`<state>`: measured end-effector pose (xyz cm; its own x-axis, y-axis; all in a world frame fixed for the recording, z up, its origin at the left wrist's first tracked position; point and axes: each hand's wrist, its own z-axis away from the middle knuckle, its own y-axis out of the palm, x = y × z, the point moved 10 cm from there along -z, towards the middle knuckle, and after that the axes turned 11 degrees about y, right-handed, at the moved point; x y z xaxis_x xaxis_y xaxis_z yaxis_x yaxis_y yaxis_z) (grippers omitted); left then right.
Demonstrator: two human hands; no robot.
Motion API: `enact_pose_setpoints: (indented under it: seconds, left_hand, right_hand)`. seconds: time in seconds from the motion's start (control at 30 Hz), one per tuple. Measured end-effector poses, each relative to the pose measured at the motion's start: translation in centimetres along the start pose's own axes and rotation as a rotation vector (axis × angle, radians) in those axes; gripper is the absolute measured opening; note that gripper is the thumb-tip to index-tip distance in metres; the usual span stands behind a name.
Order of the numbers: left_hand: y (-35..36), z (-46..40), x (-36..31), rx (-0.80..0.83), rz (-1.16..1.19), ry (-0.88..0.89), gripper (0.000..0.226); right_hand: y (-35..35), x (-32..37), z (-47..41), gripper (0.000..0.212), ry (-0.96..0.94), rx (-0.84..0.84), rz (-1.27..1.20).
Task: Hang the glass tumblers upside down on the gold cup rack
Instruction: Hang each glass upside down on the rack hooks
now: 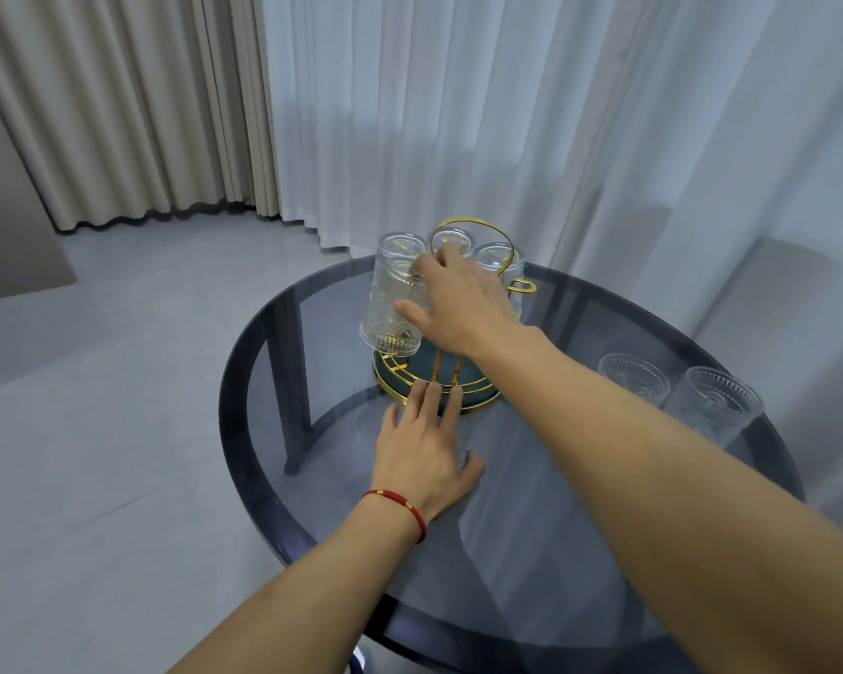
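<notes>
Your right hand [451, 304] is up at the gold cup rack [436, 377], fingers spread and wrapped against the side of the upturned tumbler [393, 296] on the rack's left, thumb low on its wall, so you have hold of it. It sits tilted outward, mouth down just above the rack's round base, and whether it is fully seated on its prong I cannot tell. Your left hand [427, 447] lies flat on the glass table [556, 552], fingers open and holding nothing, the fingertips touching the front rim of the rack's base, steadying it as I read it. Two more upturned tumblers show behind your right hand under the gold ring handle [473, 240], one in the middle [453, 238] and one to the right [497, 257], and a bare gold hook [521, 286] pokes out on the right side. Two upright tumblers wait well apart on the table's right edge, one nearer the rack [633, 377] and one beside it [714, 406]. Now the risks: let go before that tilted tumbler settles and it could slide off the prong and drop onto the glass tabletop. Push sideways with the right hand and the light rack may skate or tip, rattling the other hung tumblers together. Your forearm passes close to the two on the right, so a careless pull back could sweep one off the edge.
</notes>
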<state>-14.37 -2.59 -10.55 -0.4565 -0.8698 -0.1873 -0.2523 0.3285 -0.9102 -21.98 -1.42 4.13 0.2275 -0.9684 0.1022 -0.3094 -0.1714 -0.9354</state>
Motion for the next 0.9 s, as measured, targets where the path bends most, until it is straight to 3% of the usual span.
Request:
enact_pose_setpoints:
  seconds: [0.13, 0.27, 0.37, 0.5, 0.6, 0.73, 0.83, 0.9]
  left_hand:
    - [-0.3, -0.5, -0.3, 0.046, -0.049, -0.052, 0.073]
    - [-0.9, -0.8, -1.4, 0.047, -0.072, -0.093, 0.058]
    - [-2.2, -1.4, -4.1, -0.07, -0.029, 0.04, 0.034]
    - [-3.4, -2.0, -8.4, -0.17, 0.068, 0.206, 0.029]
    - [-3.8, -2.0, -12.6, -0.213, 0.01, 0.412, 0.025]
    - [-3.5, -2.2, -16.0, -0.232, 0.021, 0.505, 0.029]
    - [-2.5, -2.7, -16.4, -0.198, 0.176, 0.403, 0.028]
    - [-2.3, -3.2, -16.3, -0.207, 0.232, 0.333, 0.022]
  right_hand:
    - [0.3, -1.4, 2.4, 0.057, -0.059, 0.057, -0.087]
    - [-2.4, -5.2, 5.8, 0.051, -0.056, -0.101, -0.238]
    - [-3.7, -9.9, 8.8, 0.042, 0.06, -0.197, -0.372]
    - [-4.0, -17.2, 14.0, 0.029, 0.256, -0.342, -0.525]
    - [-3.3, -22.8, 18.4, 0.03, 0.453, -0.473, -0.541]
    - [-1.1, -28.9, 22.1, 0.058, 0.75, -0.47, -0.351]
    - [1.2, -32.6, 22.1, 0.105, 0.952, -0.284, -0.295]
    - [3.0, -34.1, 21.2, 0.119, 1.013, -0.168, -0.432]
